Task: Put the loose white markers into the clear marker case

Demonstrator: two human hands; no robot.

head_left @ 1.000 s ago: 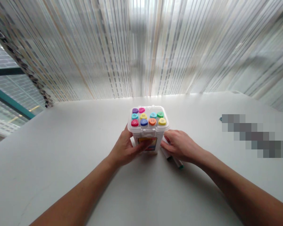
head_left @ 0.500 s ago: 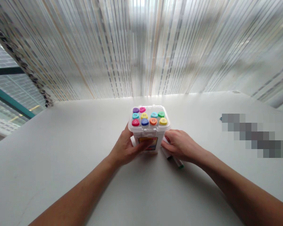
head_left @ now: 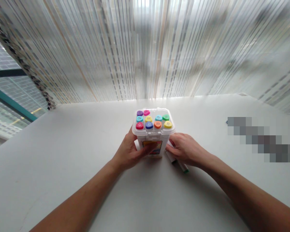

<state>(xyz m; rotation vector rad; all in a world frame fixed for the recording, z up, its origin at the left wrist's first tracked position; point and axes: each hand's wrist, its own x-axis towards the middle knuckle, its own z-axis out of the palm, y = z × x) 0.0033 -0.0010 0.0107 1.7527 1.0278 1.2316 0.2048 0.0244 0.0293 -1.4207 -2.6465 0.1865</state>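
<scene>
A translucent white marker box [head_left: 166, 139] stands upright on the table, with several numbered, coloured marker caps [head_left: 149, 125] in rows at its top. My left hand [head_left: 130, 150] is wrapped round the box's left side, its thumb across the front label [head_left: 158, 149]. On the right of the box, my right hand [head_left: 183, 147] is closed over white markers lying flat on the table. One marker [head_left: 184, 167] shows a green end, and another marker [head_left: 170, 157] shows a dark end. My right fingertips are partly hidden by the box and the hand itself.
The white table [head_left: 62, 145] reaches back to a striped sheer curtain [head_left: 125, 54]. A pixelated, blurred long object [head_left: 261, 139] lies on the right side of the table. At the far left, a window with a teal frame [head_left: 12, 100] shows.
</scene>
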